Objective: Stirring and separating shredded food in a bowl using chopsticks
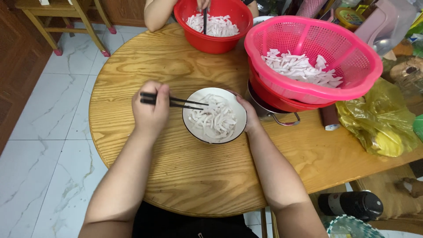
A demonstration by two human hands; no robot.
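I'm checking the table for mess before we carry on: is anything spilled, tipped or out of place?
Nothing stands out. The white strips stay inside the white bowl, red bowl and pink colander. The left hand holds black chopsticks; the right hand steadies the bowl's rim.

Bright, even indoor light w/ soft shadows (faint floor glare), edges perhaps slightly bent by wide lens.

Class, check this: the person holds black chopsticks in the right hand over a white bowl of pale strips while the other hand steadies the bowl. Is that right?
Not quite. In the head view the black chopsticks are in the left hand, not the right. The right hand steadies the white bowl of pale strips.
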